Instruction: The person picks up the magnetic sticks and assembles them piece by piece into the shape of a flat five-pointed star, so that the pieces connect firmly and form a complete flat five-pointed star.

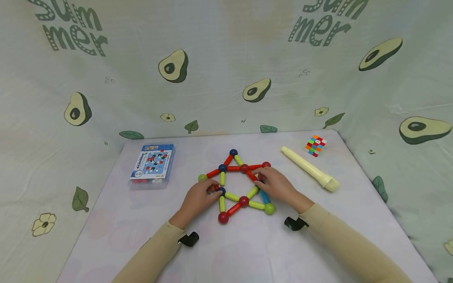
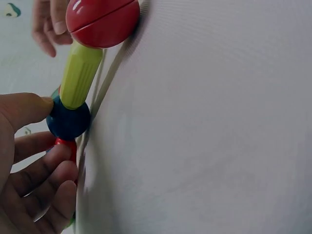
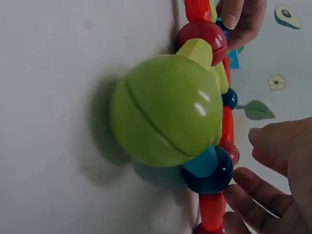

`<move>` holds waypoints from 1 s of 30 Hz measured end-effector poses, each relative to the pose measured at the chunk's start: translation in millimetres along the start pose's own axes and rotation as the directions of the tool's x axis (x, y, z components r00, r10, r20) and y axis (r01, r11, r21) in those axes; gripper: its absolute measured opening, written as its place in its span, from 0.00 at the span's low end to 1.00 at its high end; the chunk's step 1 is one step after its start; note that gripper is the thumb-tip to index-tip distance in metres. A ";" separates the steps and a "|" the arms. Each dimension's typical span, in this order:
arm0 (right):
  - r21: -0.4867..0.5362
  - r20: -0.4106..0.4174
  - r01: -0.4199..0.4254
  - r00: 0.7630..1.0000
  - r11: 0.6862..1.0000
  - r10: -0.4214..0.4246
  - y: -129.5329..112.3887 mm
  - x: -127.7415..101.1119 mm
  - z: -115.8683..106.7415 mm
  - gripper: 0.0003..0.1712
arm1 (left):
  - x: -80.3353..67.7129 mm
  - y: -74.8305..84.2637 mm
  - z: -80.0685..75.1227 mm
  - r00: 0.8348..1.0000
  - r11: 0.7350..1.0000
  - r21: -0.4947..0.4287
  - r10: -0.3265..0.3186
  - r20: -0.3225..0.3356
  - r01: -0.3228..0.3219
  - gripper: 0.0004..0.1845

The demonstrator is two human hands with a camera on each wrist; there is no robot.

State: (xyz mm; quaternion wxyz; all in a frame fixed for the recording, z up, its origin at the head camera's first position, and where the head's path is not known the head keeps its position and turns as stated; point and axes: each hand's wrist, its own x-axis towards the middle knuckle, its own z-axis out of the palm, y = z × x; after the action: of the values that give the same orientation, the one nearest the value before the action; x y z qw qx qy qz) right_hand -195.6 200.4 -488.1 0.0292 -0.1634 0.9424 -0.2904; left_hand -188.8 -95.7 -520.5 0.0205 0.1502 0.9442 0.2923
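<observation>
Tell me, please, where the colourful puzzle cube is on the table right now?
In the head view, the puzzle cube sits at the table's far right corner, just beyond the cream flute.

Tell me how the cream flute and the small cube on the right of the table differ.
The flute is long and slim, lying slantwise; the cube is short and blocky, resting behind the flute's far end. The flute is one plain cream colour; the cube is a patchwork of bright colours. The flute reaches nearer to the right hand than the cube does. Both lie untouched on the table, apart from the ball-and-stick figure.
</observation>
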 end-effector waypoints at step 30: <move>-0.259 0.375 0.534 0.824 0.805 -0.425 -56.8 103.0 44.4 0.13 | -5.8 -11.0 5.8 0.999 0.977 -0.211 -0.033 -0.002 0.031 0.16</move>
State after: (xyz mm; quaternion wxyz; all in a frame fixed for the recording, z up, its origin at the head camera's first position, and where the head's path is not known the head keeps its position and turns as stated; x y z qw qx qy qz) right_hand -269.7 98.9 -489.2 0.0663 -0.4433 0.8898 -0.0859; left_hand -185.5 -102.8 -531.8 0.0384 0.1311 0.9103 0.3909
